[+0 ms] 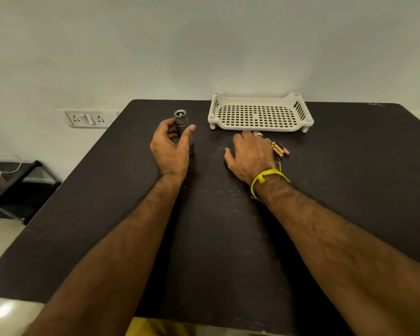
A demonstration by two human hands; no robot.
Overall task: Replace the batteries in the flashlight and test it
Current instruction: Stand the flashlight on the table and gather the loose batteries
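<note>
The flashlight point(181, 122) stands upright on the dark table point(228, 226), left of the white slotted tray point(260, 112): a ribbed silver metal barrel with a round end on top and a darker base. The left hand point(171, 144) curls loosely around it, thumb and fingers apart. The right hand point(250, 154) lies flat, fingers relaxed, in front of the tray, touching copper-and-black batteries point(280, 149).

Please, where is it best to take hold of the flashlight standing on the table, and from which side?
Grip the ribbed silver barrel of the flashlight near its middle, coming from the left side, where the left hand already curls around it. It stands upright on its wider dark end, so a sideways wrap of thumb and fingers should likely keep it steady.
</note>
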